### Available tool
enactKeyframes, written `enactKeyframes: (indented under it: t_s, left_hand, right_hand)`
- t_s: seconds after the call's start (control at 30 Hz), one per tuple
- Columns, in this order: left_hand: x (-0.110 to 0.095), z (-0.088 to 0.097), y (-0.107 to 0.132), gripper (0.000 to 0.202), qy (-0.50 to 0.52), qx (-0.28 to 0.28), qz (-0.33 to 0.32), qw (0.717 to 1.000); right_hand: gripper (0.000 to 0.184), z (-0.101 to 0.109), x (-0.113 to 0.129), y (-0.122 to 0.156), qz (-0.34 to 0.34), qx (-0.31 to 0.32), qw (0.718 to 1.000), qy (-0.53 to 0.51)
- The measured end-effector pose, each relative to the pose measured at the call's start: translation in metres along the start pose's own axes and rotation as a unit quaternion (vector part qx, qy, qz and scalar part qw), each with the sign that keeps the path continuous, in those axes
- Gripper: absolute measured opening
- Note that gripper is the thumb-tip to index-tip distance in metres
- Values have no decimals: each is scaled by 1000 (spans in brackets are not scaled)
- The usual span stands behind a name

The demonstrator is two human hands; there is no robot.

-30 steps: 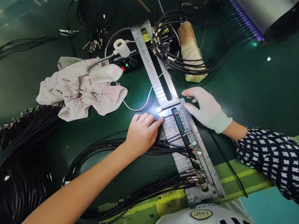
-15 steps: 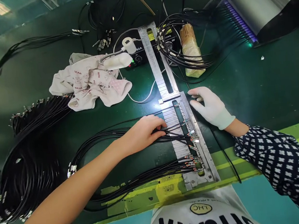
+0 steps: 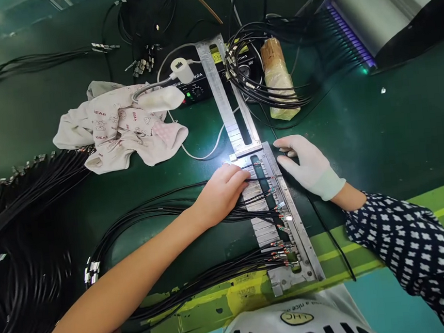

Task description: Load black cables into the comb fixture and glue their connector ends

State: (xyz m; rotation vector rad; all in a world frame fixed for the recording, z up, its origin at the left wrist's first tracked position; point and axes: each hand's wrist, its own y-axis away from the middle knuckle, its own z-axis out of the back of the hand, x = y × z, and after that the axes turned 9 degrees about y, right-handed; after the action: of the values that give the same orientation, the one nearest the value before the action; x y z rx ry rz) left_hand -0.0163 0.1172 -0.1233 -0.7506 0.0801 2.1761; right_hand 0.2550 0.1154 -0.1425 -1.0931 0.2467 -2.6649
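Left hand: bare [image 3: 222,195], fingertips closed on one thin black cable [image 3: 264,178] whose tip crosses the slot to the raised rail; the grip seems meant to keep it straight.
Right hand: white-gloved [image 3: 309,166], half curled just beside the rail, thumb and forefinger parted with nothing seen between them.
Grooved frame: long silver metal [image 3: 304,239], reaching from the dark green counter's [image 3: 398,135] taped near edge toward its far side; its grooves probably hold the cables apart.
Other cables: a black bundle [image 3: 133,221] fans across the frame from the left, metal-tipped ends apparently lined up against the rail.
Toward the far edge: a black cable coil [image 3: 237,77] hangs over a film-wrapped block [image 3: 284,99].
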Motion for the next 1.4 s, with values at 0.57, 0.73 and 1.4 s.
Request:
enactKeyframes:
  t_s: [0.57,0.73,1.4]
  left_hand:
    - [25,14,7,36,-31,7,-28,999]
    - [21,13,10,31,-65,2,-26,998]
    - [-28,44,38,19,187,165,103,963]
  right_hand:
    - [29,-1,-4,-4,6,30,1000,-1]
    - [29,-1,-4,-4,9,34,999,3]
    - [27,-1,-5,1,35,9,999,8]
